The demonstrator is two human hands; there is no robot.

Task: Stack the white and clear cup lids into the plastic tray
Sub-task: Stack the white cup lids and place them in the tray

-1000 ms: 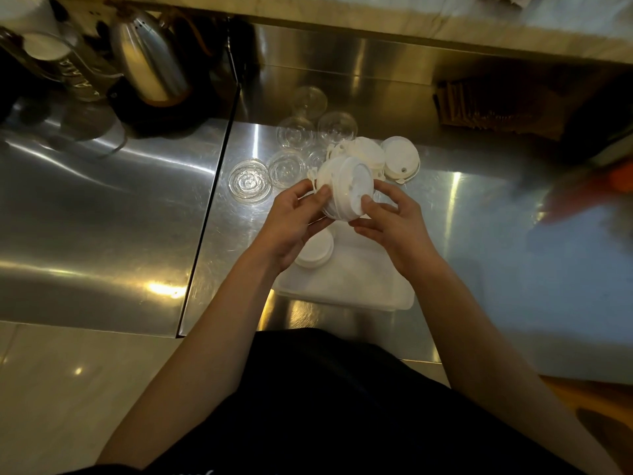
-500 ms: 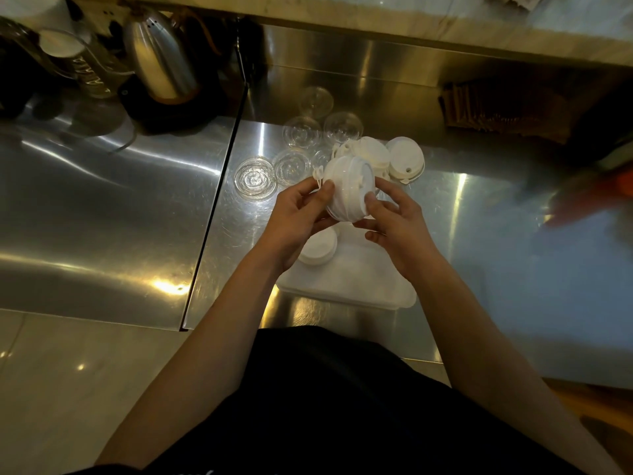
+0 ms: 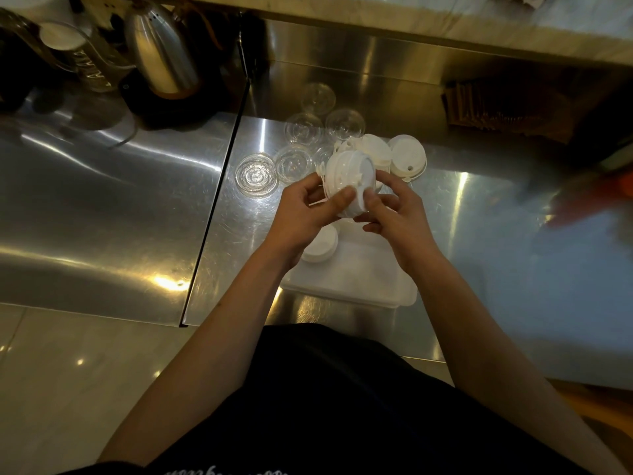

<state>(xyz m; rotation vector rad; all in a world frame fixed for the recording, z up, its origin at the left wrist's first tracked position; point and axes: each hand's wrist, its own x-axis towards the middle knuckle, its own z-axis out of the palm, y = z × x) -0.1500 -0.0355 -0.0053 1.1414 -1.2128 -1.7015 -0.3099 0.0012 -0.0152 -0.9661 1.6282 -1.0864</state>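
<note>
Above the counter I hold a stack of white cup lids (image 3: 346,180) on its side, my left hand (image 3: 308,214) gripping it from the left and my right hand (image 3: 394,214) from the right. Under my hands lies the pale plastic tray (image 3: 356,279), with a short stack of white lids (image 3: 320,246) at its far left end. More white lids (image 3: 407,159) sit loose behind the held stack. Several clear lids (image 3: 255,174) are spread on the steel counter further back and left.
A steel kettle (image 3: 161,53) on a black base and a glass jug (image 3: 78,53) stand at the back left. A dark seam (image 3: 219,200) splits the steel counter. Brown stir sticks or sleeves (image 3: 486,108) lie at the back right. A blurred orange shape (image 3: 596,190) shows at the right edge.
Both hands have kept hold of the white lid stack, turning and pressing it slightly; my left thumb now lies across its face. The view has shifted a little.
</note>
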